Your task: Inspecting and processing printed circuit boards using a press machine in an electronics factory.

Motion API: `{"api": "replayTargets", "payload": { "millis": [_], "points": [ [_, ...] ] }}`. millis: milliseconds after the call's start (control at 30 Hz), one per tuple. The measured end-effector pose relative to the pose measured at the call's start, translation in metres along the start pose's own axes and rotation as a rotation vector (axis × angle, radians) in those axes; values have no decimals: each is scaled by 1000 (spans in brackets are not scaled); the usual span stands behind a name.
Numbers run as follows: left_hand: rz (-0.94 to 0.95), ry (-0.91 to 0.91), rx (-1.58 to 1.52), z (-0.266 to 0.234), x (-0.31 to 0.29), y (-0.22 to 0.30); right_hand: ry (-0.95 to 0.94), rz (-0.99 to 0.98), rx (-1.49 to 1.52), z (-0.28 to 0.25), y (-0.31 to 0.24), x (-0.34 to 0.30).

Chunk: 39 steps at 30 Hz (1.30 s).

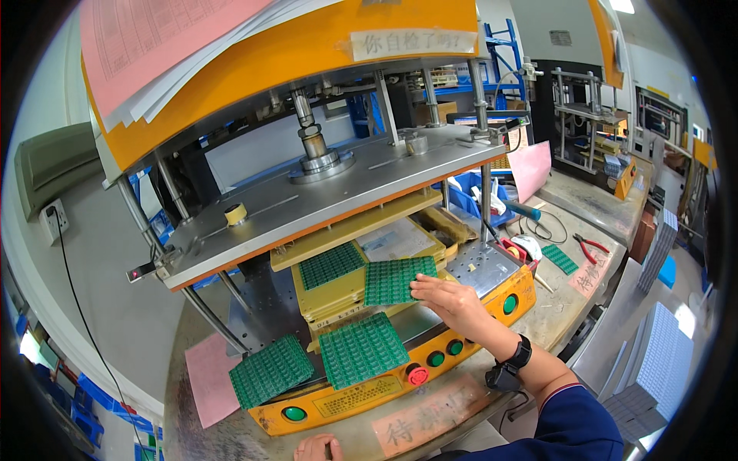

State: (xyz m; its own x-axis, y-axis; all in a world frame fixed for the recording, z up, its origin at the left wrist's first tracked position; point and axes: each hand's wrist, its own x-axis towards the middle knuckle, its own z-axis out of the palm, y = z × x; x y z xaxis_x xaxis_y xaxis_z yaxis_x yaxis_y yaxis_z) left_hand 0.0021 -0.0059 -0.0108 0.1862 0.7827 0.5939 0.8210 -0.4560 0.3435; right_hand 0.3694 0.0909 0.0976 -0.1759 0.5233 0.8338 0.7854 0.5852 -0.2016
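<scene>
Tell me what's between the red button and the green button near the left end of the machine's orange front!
A yellow label lies between the red button and that green button; the head view shows it.

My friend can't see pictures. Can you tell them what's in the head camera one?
A person's right hand holds a patterned green panel by its right side, over the yellow tooling of a big metal press. Two more green panels lie in front, one beside a red button; the left hand just shows at the bottom.
</scene>
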Motion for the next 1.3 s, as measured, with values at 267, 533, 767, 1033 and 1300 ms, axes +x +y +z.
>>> {"api": "replayTargets", "payload": {
  "millis": [267,533,767,1033,1300],
  "points": [
    [-8,-116,155,-12,13,16,-2,-8,9,0,2,1],
    [13,34,77,-9,12,10,14,-21,1,-1,5,0],
    [16,99,5,-12,8,10,15,-24,-4,1,3,0],
    [22,130,3,-11,9,10,-6,-3,16,-2,1,1],
    [37,135,-1,-14,5,12,-10,-4,-16,-3,-2,-1]
  ]
}}
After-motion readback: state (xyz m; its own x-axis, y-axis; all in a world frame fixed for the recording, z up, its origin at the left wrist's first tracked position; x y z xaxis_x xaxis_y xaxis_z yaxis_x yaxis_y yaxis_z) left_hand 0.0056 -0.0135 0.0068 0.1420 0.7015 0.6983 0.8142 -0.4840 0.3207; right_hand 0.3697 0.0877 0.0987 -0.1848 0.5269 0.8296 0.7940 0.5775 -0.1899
